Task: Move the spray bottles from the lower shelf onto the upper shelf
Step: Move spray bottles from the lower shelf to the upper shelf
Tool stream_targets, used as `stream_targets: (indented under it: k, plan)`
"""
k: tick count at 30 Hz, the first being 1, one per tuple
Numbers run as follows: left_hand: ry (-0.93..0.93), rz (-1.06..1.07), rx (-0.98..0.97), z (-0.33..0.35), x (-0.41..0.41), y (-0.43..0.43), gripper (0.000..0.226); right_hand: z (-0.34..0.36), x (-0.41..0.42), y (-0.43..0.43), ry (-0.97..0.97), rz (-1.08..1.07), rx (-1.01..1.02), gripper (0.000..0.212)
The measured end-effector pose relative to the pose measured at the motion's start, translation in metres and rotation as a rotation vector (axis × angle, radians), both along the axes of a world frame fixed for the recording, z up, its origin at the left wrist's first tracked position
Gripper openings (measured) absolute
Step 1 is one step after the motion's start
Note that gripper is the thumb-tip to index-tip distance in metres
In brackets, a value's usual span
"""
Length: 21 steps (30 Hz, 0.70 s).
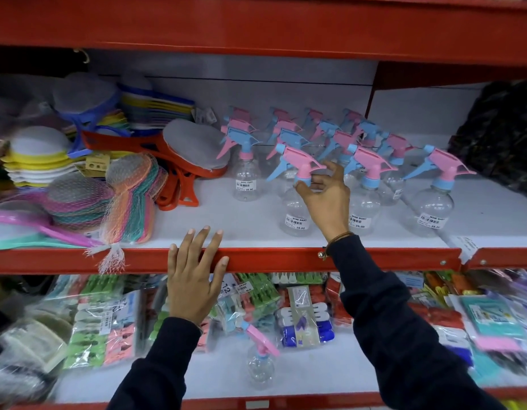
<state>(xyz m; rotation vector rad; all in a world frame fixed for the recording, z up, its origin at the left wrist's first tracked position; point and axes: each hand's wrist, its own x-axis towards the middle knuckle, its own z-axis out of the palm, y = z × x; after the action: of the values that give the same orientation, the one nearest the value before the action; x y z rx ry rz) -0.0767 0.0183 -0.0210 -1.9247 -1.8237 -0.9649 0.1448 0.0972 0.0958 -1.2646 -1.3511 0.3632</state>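
On the upper shelf (226, 226), right of centre, a crowd of clear spray bottles with pink and blue trigger heads stands upright in rows running from the near edge to the far wall. At the front of this group, the right hand (325, 196) reaches in from a dark sleeve, a thin bracelet (336, 241) at the wrist. Its thumb and fingertips touch the neck of one front spray bottle (297, 196), just under the pink trigger head, with the fingers loosely spread and curled rather than clamped tight; whether they truly grip the neck cannot be told. That bottle stands upright on the white shelf board, a price label low on its body.

Left of it, the left hand (194, 279) lies flat with fingers wide apart over the red front lip of the upper shelf, fingertips on the white board, holding nothing.

Further left on the same shelf lie stacked scrub pads in mesh netting (120, 202) and orange-handled brushes (179, 179).

Below, on the lower shelf (315, 377), one last spray bottle (260, 362) stands near the front edge between the two arms, pink trigger pointing right. Behind it sit packets of clothes pegs (102, 327) in plastic bags.
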Motion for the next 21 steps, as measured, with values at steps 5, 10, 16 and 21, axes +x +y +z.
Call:
stream_targets:
  k: [5,10,16,21]
  plan:
    - [0.03,-0.002,-0.006,0.002,-0.003,-0.003,0.048,-0.005,-0.001,-0.021,0.014,0.008,0.018,0.064]
    - [0.047,0.016,0.003,0.002,-0.019,-0.005,0.049,-0.035,-0.009,-0.081,0.073,-0.042,0.147,0.05]
    - [0.067,0.048,0.014,0.0,-0.041,-0.004,0.047,-0.13,-0.032,-0.132,-0.127,0.148,-0.087,0.03]
    - [0.058,0.032,0.039,-0.002,-0.041,-0.004,0.045,-0.207,-0.046,-0.138,-0.484,0.303,-0.511,0.059]
